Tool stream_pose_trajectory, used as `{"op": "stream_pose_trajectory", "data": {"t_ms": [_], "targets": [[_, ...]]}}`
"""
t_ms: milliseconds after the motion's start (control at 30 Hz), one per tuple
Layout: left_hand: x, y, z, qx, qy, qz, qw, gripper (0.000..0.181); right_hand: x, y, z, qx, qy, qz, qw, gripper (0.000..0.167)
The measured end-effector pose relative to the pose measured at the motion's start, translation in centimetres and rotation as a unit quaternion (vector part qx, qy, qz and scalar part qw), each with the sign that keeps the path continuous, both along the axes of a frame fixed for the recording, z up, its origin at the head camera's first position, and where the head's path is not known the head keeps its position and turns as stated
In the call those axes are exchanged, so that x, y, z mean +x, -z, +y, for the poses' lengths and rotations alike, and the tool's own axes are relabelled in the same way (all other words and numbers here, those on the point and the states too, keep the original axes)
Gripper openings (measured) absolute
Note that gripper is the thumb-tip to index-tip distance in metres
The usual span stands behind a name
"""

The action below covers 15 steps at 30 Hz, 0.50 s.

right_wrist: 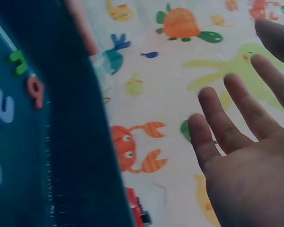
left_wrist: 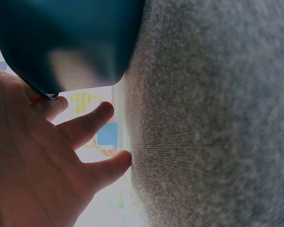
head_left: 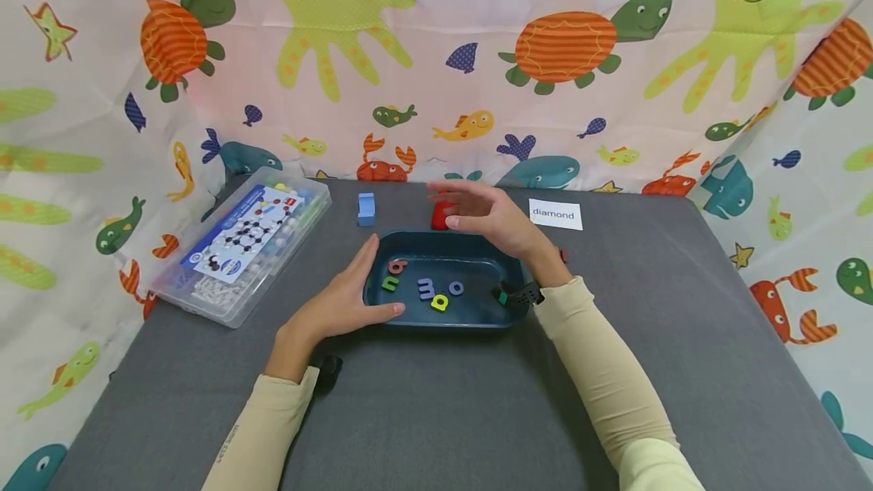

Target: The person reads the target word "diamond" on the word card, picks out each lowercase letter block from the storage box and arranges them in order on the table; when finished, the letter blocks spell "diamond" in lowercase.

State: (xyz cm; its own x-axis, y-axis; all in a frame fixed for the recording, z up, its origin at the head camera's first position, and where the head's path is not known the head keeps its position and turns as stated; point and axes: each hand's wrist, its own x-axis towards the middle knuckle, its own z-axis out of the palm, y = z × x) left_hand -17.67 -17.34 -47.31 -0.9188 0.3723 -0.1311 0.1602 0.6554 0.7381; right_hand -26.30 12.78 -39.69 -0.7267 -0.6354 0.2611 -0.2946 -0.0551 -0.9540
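Note:
A dark teal tray (head_left: 470, 318) lies on the grey table with several small plastic letters in it. Among them are a purple m (head_left: 426, 289), a yellow letter (head_left: 439, 302), a green letter (head_left: 389, 283), a purple o (head_left: 456, 289) and a reddish letter (head_left: 398, 267). My left hand (head_left: 341, 298) rests along the tray's left end, thumb at the near corner; the left wrist view shows its fingers spread and fairly straight. Raised above the far right rim, my right hand (head_left: 501, 222) has its fingers extended, holding nothing in the right wrist view (right_wrist: 255, 156).
A clear plastic case (head_left: 300, 245) with a molecule picture lies at left. Behind the tray stand a light blue block (head_left: 366, 209) and a red object (head_left: 439, 214), partly hidden by my right hand. A white card (head_left: 555, 214) reads "diamond". Sea-animal cloth surrounds the table.

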Motion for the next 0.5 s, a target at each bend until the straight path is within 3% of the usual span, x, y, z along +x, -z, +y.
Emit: {"op": "stream_pose_trajectory", "data": {"t_ms": [233, 500], "targets": [[0.0, -0.1, 0.0, 0.003, 0.002, 0.0, 1.0, 0.125, -0.2, 1.1, -0.4, 0.084, -0.069, -0.038, 0.9934, 0.049], [0.0, 0.0, -0.1, 0.006, 0.005, -0.001, 1.0, 0.123, -0.9, 2.9, -0.4, 0.148, -0.158, -0.084, 0.9725, 0.042]]}}
